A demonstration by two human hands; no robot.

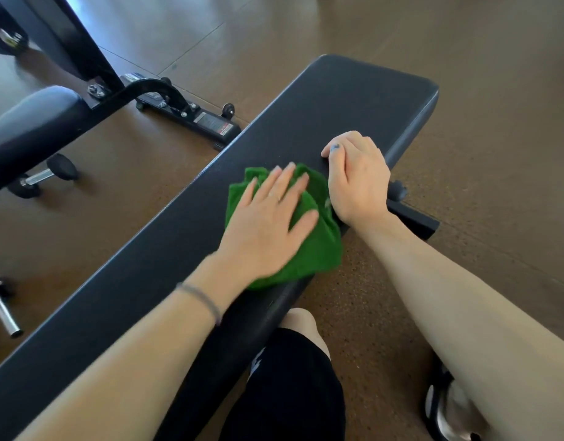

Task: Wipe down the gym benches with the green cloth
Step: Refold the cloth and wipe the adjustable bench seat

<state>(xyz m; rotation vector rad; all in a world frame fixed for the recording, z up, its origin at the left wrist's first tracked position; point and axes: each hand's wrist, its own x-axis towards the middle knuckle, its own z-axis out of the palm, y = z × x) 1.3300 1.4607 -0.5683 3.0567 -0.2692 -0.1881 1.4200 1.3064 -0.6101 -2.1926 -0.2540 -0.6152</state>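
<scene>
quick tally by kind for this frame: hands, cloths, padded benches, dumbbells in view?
Hands: 2, left hand flat on the green cloth, right hand resting on the bench.
Green cloths: 1
Padded benches: 2, flat bench and a second padded bench at left.
Dumbbells: 1, plus a chrome bar of unclear kind, not counted.
Total: 6
</scene>
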